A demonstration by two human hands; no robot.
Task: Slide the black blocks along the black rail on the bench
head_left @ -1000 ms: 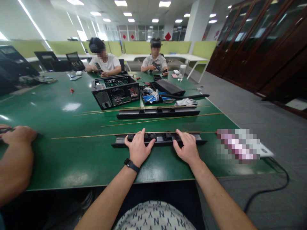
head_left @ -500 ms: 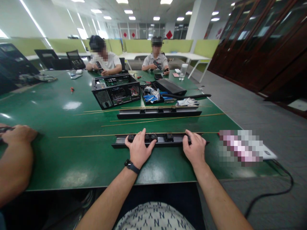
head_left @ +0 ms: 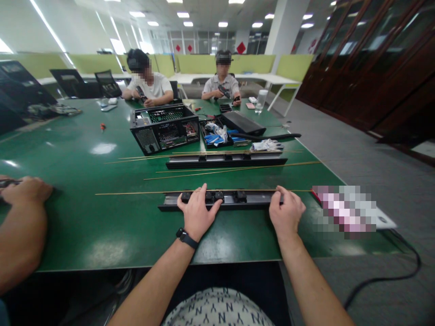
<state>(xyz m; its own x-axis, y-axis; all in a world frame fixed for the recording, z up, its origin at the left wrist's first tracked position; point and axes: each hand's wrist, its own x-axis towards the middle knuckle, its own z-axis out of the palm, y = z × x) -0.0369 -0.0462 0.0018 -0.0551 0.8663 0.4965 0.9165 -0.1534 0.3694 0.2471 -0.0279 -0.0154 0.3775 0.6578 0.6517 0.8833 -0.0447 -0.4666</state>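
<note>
A black channel-shaped rail (head_left: 258,200) with several small black blocks in it lies along the table in front of me. My left hand (head_left: 199,210) grips it from above, thumb and fingers spread around the blocks; one block (head_left: 240,196) sits free of the hand, to its right. Along the rail's far side runs a long thin brass-coloured rod (head_left: 136,194), jutting out past the rail on the left. Over the rail's right end, my right hand (head_left: 287,208) has its fingers curled and pinched on the rod, though the fingertips are partly hidden.
Beyond lie loose rods (head_left: 183,174) and a second rail (head_left: 224,163). Farther back are an open computer case (head_left: 163,129), a tray with gloves (head_left: 215,136) and a white glove (head_left: 267,145). A blurred-out object (head_left: 350,210) lies right; another person's hand (head_left: 27,190) is left.
My right hand has moved right along the rail and its spread fingers have closed. The thin rod has slid right, its left end following. My left hand stays put.
</note>
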